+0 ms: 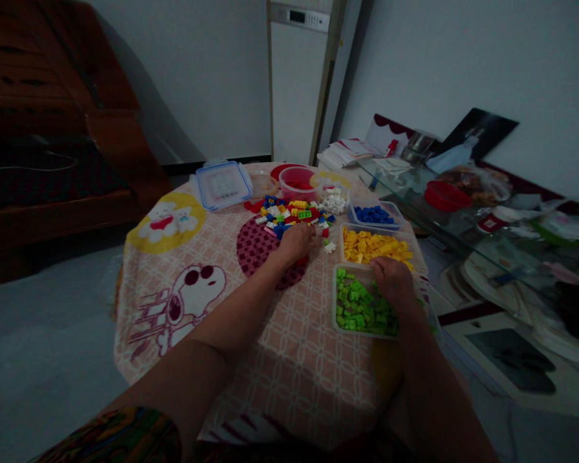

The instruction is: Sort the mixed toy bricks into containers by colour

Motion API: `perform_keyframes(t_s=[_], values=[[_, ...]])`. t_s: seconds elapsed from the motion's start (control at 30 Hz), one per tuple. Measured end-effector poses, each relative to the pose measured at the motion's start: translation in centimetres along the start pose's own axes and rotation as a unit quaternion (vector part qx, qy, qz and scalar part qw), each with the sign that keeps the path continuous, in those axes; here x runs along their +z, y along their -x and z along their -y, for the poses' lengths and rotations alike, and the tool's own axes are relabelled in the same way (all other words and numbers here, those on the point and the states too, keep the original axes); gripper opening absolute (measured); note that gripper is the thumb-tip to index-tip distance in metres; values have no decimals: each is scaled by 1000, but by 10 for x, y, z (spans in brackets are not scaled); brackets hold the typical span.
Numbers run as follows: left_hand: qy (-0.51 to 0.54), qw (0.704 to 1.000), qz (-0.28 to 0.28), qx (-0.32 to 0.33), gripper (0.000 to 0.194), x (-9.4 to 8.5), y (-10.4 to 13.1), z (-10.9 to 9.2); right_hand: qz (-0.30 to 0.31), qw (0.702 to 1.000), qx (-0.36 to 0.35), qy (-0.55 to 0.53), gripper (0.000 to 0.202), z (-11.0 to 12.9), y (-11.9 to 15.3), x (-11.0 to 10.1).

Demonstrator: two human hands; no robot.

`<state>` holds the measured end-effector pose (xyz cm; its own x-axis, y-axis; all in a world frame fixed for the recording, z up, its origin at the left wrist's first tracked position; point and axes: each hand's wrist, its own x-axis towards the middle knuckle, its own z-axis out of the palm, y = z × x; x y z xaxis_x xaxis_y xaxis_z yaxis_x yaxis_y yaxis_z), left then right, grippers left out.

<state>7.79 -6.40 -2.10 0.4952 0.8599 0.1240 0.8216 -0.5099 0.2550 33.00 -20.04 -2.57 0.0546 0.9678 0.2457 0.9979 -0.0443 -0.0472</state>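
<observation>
My left hand [298,243] reaches to the near edge of a mixed pile of toy building bricks [289,212]. Its fingers are bent together; whatever they hold is too small to make out. Over the border between a box of yellow bricks [374,245] and a box of green bricks [359,302] is my right hand [394,281]. Its fingers are closed, and I cannot tell what is in them. Behind these boxes sit a box of blue bricks [374,215] and a container of white bricks [334,199]. A round tub [298,183] holds red bricks.
A patterned cloth [289,366] covers the round table. A blue-rimmed lid [223,185] lies at its far left. To the right, a cluttered glass table [468,225] carries a red bowl [446,195] and papers. A wooden bench [110,141] stands left.
</observation>
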Motion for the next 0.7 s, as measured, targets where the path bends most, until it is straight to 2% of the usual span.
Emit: perform_keyframes(t_s=[0.1, 0.27, 0.43, 0.57, 0.7], values=[[-19, 1000, 10, 2, 22, 3, 2, -3, -11, 1000, -1, 1, 32, 0, 0, 1], [11, 999, -35, -1, 22, 6, -1, 2, -20, 1000, -2, -7, 31, 0, 0, 2], [166, 981, -97, 34, 20, 8, -8, 4, -26, 1000, -4, -12, 31, -1, 0, 3], [278, 955, -94, 45, 19, 8, -8, -8, -30, 999, -5, -11, 31, -1, 0, 3], [329, 938, -79, 71, 25, 12, -4, -28, -30, 999, -1, -12, 33, 0, 0, 4]])
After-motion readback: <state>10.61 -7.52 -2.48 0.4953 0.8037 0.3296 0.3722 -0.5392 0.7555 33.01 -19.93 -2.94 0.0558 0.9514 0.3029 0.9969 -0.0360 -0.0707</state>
